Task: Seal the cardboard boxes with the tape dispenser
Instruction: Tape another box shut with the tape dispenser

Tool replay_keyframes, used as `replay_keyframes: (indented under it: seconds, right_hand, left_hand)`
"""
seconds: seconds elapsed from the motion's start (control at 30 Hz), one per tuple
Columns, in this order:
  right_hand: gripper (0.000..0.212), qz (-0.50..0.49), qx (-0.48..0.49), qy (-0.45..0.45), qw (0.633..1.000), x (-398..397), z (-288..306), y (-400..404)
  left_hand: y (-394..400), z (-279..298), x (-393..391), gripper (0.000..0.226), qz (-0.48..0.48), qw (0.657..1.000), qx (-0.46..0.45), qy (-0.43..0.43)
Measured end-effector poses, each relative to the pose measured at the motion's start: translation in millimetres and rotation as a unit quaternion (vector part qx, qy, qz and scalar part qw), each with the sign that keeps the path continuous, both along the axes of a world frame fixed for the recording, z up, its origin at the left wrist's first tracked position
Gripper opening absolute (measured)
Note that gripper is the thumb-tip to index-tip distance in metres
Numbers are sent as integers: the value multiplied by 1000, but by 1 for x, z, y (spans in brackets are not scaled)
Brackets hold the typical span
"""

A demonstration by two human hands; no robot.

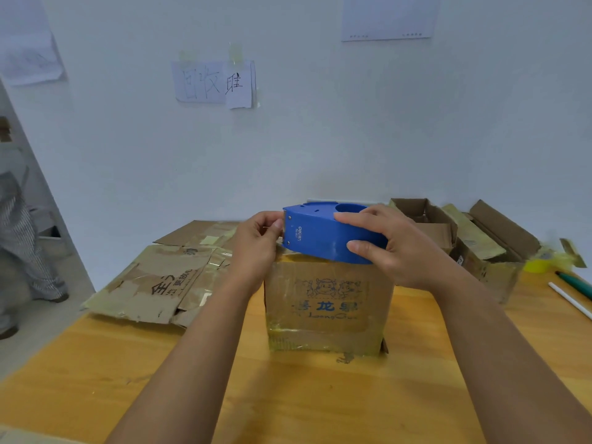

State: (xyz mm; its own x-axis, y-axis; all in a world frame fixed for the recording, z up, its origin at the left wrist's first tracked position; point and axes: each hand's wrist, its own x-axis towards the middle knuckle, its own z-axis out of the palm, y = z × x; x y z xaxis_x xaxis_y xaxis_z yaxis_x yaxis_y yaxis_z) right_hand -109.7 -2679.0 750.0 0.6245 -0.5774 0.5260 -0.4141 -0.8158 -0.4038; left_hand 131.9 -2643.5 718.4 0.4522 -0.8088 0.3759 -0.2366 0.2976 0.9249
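Centrally, the blue tape dispenser (330, 233) rests on top of the upright cardboard box (326, 307) on the wooden table (96, 373); right hand (389, 243) grips its body, left hand (261, 243) pinches its front edge.

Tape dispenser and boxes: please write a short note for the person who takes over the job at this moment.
Right hand grips the blue tape dispenser, which sits at the top of the upright cardboard box on the wooden table.
Left hand pinches at the dispenser's front end, at the box's top left edge.
Done: old yellowish tape already shows on this box.
Left: run tape over the top; the open boxes at right and the flattened cardboard at left wait.
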Motion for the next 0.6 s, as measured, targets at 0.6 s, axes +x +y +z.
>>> replay_keyframes:
  seconds: [0.6]
  right_hand:
    - [11,-9,-12,-27,1000,37,74,-31]
  left_hand:
    - [3,43,16,20,-97,974,95,182]
